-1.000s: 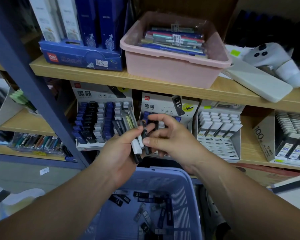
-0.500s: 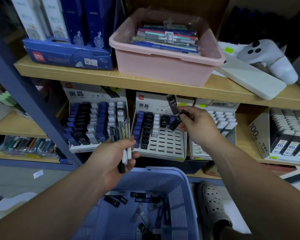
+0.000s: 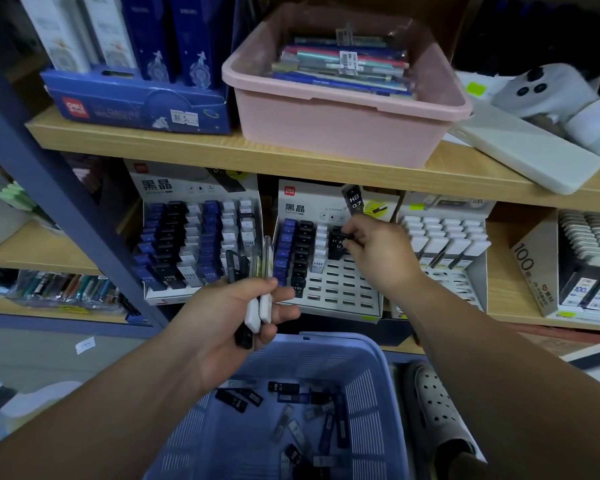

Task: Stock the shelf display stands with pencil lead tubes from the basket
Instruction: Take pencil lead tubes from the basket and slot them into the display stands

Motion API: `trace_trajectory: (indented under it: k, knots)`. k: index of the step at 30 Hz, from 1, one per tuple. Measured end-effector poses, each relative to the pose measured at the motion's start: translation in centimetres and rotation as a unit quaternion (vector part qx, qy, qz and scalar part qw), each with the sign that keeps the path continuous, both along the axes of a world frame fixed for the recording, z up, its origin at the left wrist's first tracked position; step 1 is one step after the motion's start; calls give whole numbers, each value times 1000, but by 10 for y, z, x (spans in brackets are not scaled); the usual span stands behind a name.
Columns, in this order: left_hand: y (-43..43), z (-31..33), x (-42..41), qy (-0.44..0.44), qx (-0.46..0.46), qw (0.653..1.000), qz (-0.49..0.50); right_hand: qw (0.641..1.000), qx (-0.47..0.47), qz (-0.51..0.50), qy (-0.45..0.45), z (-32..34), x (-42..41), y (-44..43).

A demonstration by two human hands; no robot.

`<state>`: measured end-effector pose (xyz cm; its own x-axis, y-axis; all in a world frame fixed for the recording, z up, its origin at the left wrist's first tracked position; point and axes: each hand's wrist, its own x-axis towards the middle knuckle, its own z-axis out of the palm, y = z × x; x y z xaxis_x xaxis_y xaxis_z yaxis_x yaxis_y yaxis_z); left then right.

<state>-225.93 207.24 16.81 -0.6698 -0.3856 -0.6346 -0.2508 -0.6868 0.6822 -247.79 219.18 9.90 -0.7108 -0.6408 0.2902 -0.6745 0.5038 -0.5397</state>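
My left hand (image 3: 229,317) grips a bundle of lead tubes (image 3: 255,282), black and white, upright above the blue basket (image 3: 368,396). My right hand (image 3: 378,254) pinches one black lead tube (image 3: 336,245) at a slot in the fourth column of the middle display stand (image 3: 340,289). That stand has blue, black and white tubes in its left columns and open slots lower right. A fuller stand (image 3: 194,244) sits to its left, and a stand of white tubes (image 3: 444,244) to its right. Several loose tubes (image 3: 291,420) lie on the basket floor.
A pink tub (image 3: 340,126) of pens and a blue carton (image 3: 136,105) stand on the shelf above. A white case and controller (image 3: 551,98) lie at upper right. A boxed display (image 3: 582,265) fills the right end. A blue upright post (image 3: 59,199) runs at left. A foot in a white clog (image 3: 437,410) stands beside the basket.
My right hand took a black tube from the bundle in my left hand and carried it up right to the middle stand. It now holds the tube lower, at the slots.
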Motion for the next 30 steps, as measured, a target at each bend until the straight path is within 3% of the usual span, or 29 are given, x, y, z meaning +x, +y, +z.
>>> trace_trajectory:
  k: [9, 11, 13, 14, 16, 17, 19, 23, 30]
  knots:
    - [1, -2, -1, 14, 10, 1000, -18, 998, 54, 32, 19, -4, -1, 1]
    - [2, -2, -1, 15, 3, 999, -31, 1000, 25, 11, 14, 5, 3, -1]
    - [4, -1, 0, 21, -2, 998, -58, 996, -43, -8, -76, 26, 14, -3]
    - [5, 0, -1, 26, -5, 997, -78, 981, -83, -3, -176, 40, 21, -3]
    - [10, 2, -2, 34, -14, 993, -116, 914, -135, 56, -378, 63, 36, 2]
    - [13, 3, -3, 37, -17, 991, -128, 896, -127, 95, -414, 70, 43, 8]
    - [20, 3, -6, 40, -19, 990, -134, 890, -105, 139, -422, 76, 51, 20]
    - [31, -1, -13, 34, -20, 994, -99, 895, -112, 96, -421, 73, 50, 51]
    - [46, -11, -27, 18, -43, 994, -101, 892, 43, 157, -423, 68, 56, 102]
